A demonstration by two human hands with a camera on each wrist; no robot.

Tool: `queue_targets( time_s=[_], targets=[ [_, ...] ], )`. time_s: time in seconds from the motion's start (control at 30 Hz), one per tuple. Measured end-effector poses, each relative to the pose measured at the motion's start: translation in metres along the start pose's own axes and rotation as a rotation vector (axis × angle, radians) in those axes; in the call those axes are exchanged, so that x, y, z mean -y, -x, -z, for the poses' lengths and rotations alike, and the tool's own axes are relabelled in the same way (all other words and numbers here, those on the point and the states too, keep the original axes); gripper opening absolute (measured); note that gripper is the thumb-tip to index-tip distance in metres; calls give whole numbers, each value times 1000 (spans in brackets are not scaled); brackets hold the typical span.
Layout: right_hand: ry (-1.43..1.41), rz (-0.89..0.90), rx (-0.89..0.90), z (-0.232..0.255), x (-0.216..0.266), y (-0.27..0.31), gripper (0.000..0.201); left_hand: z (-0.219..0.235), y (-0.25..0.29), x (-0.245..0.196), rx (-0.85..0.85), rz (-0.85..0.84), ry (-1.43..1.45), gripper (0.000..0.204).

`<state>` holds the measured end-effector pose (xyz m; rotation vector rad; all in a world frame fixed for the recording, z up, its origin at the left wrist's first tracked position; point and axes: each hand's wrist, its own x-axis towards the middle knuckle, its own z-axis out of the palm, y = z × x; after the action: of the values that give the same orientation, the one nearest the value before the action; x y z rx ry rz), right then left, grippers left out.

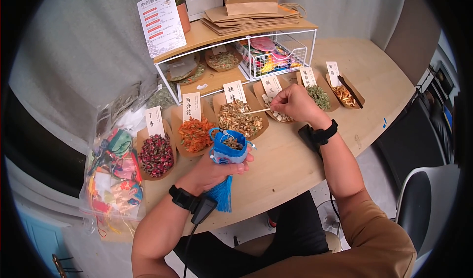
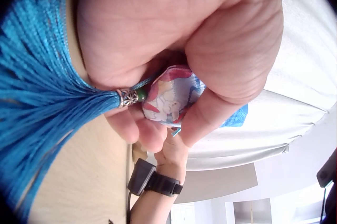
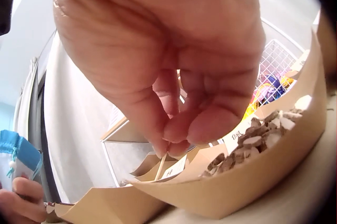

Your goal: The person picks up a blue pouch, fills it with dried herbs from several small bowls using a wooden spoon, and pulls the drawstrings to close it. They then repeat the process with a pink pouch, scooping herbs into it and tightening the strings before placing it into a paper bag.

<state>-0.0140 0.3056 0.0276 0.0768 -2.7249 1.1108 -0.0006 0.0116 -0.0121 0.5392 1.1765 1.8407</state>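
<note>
In the head view my left hand [image 1: 204, 173] grips a small blue drawstring sachet [image 1: 230, 156], mouth up and open, with dried herb bits showing inside. From its bottom hangs a blue tassel [image 1: 221, 197], joined by a metal cap and a green bead [image 2: 141, 94] in the left wrist view. My right hand [image 1: 297, 104] pinches a thin wooden stick [image 1: 257, 111] between thumb and fingertips. The stick's far end overlaps the chopped brown herbs [image 1: 237, 116] in a paper tray. Directly below the right hand sits a tray of pale slices [image 3: 263, 138].
More paper trays hold dark red rosebuds [image 1: 156, 155], orange petals [image 1: 194, 134], green leaves [image 1: 318, 97] and yellowish pieces with dark tongs [image 1: 351, 91]. A plastic bag of sachets [image 1: 118, 179] lies left. Behind stands a shelf [image 1: 197, 34] with a wire basket [image 1: 295, 56] and paper bags.
</note>
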Motion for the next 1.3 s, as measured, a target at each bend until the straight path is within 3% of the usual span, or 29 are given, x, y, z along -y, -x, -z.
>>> queue_targets(
  time_s=[0.13, 0.23, 0.43, 1.3],
  targets=[
    [-103, -11, 63, -1, 0, 0, 5, -2, 0, 1, 5, -31, -22, 47],
    [-256, -150, 139, 0, 2, 0, 5, -1, 0, 0, -5, -1, 9, 49],
    [-342, -219, 182, -1, -5, -4, 4, 0, 0, 1, 4, 0, -7, 48],
    [-538, -279, 185, 0, -14, -10, 6, -1, -1, 2, 17, -28, -7, 48]
  ],
)
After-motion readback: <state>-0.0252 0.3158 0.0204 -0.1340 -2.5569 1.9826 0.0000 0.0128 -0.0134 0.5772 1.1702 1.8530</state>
